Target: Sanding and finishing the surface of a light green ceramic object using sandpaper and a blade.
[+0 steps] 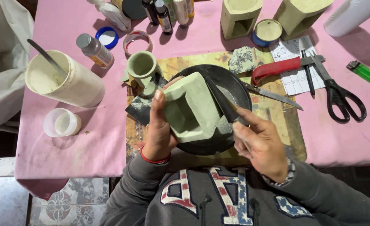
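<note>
Block [191,106] in left fingers [159,100], blade [220,100] against it

open pink cloth [88,146] front left, scissors [340,98] and knife [273,94] crowd right (bottles [166,12] behind)

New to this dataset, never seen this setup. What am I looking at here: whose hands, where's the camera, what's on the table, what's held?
There is no machine: one camera worn on a person's head looks down at their own two bare hands over a pink-covered table.

The left hand grips a pale green cast block with a hollow, held above a dark round pan. The right hand holds a dark blade against the block's edge.

Around them lie a red-handled knife, black scissors, a green lighter, a white tub with a stick in it, a small green cup, several bottles and two more pale green casts at the far edge.
</note>
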